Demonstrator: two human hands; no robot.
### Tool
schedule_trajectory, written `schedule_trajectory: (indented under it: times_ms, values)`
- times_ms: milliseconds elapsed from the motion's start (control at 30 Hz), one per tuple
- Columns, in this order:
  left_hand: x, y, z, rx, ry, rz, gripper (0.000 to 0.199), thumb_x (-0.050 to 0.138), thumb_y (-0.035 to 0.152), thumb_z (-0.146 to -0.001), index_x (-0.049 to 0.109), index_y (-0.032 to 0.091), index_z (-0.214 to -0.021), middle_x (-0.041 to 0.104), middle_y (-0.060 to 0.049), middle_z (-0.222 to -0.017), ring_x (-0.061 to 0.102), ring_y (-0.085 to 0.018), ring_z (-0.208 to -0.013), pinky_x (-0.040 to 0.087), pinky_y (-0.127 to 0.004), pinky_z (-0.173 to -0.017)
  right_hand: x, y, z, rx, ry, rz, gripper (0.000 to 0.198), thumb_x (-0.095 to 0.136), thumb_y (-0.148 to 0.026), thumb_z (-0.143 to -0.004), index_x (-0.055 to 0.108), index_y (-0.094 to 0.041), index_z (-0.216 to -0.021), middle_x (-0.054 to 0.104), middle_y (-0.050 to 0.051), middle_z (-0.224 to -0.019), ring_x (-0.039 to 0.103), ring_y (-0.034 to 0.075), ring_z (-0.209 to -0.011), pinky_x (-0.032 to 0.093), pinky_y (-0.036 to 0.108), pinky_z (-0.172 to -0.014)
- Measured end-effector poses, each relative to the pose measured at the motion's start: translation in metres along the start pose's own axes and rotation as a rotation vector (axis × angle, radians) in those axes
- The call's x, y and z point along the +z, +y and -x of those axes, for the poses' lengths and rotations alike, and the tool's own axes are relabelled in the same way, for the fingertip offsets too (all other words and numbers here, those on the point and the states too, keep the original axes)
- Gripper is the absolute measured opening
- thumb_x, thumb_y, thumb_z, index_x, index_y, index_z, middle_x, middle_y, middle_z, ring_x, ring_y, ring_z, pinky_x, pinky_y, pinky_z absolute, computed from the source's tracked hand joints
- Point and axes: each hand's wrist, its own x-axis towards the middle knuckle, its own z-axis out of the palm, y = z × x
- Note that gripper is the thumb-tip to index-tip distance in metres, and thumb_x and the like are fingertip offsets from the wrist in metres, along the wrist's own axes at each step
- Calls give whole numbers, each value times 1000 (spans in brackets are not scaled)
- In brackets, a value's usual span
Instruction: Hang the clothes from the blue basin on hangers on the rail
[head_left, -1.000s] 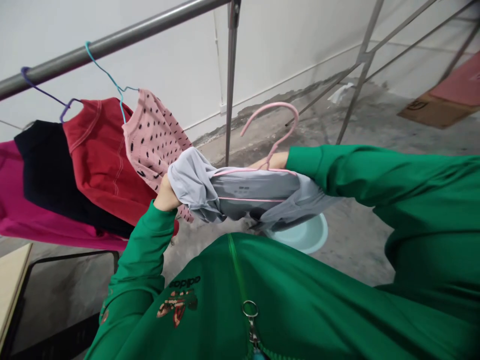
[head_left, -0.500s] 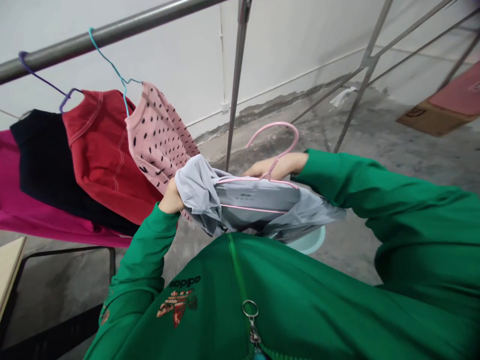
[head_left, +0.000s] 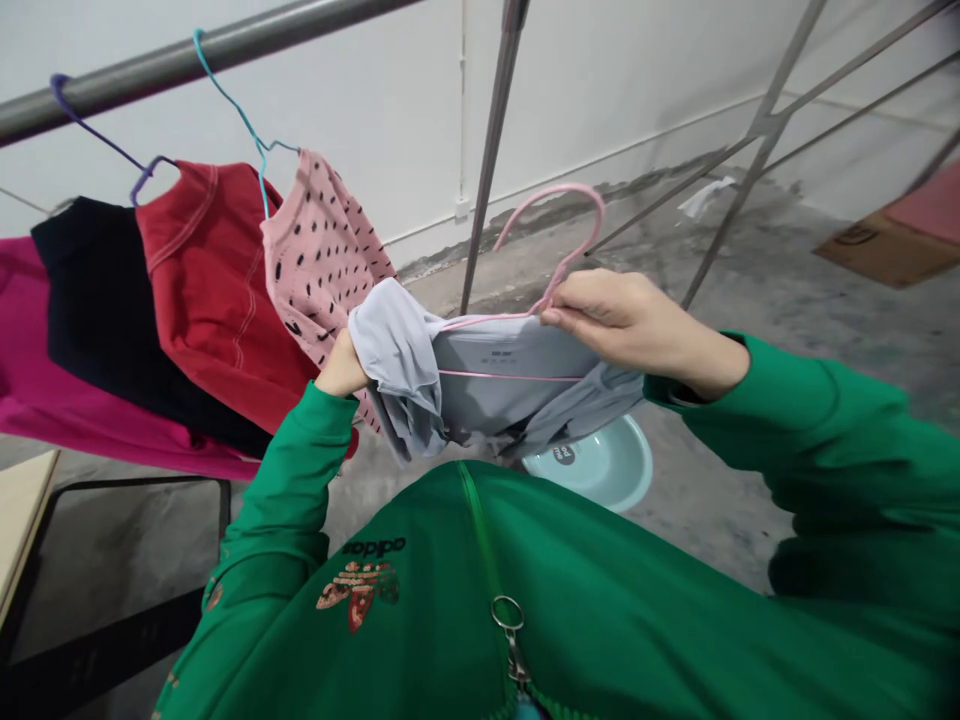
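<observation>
A light grey shirt (head_left: 495,400) is spread in front of my chest with a pink hanger (head_left: 570,190) inside its neckline. The hanger's hook points up, and its lower bar shows through the neck opening. My right hand (head_left: 611,310) pinches the hanger at the base of the hook, thumb and forefinger closed. On the other side, my left hand (head_left: 343,368) holds the bunched shoulder of the shirt; its fingers are hidden by the cloth.
A metal rail (head_left: 247,50) at upper left carries a pink spotted top (head_left: 322,240), a red top (head_left: 210,270) and dark and magenta clothes. A pale blue basin (head_left: 622,465) stands on the floor below. A cardboard box (head_left: 885,245) lies at right, beyond metal poles.
My right hand has come from behind the shirt to the near side and now grips the hanger below its hook. The hanger has risen a little, and more of the basin shows.
</observation>
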Motion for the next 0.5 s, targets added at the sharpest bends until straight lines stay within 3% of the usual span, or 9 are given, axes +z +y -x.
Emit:
schedule_trajectory:
  times_ms: [167,300,400,500]
  values:
    - [-8,-21,8,-175,186,329,72,80,49,-55,60,16,-117,67,-14,-116,58,-30,-118,44,-43,-105,-26,1,-2,-86,140,171,20,48,-27,-87,53,-21,-69,56,3,-66,52,14,-64,37,27,-57]
    - [-9,-13,11,-234,122,682,61,73,55,-62,63,18,-109,68,-11,-112,60,-30,-115,48,-43,-100,-32,5,-2,-106,213,197,24,48,-25,-88,47,-20,-64,49,0,-60,47,12,-59,34,25,-54]
    - [-7,-7,5,-245,168,718,48,76,48,-65,62,19,-100,69,-8,-107,63,-25,-108,52,-36,-92,-33,9,-4,-110,241,226,22,49,-24,-87,50,-19,-65,48,-1,-60,45,10,-58,33,23,-54]
    - [-3,-13,-2,-283,265,697,39,79,41,-66,57,19,-90,69,-1,-87,67,-15,-84,55,-24,-74,-34,16,-8,-67,281,199,20,51,-24,-86,55,-18,-68,47,-2,-58,42,7,-55,31,22,-52]
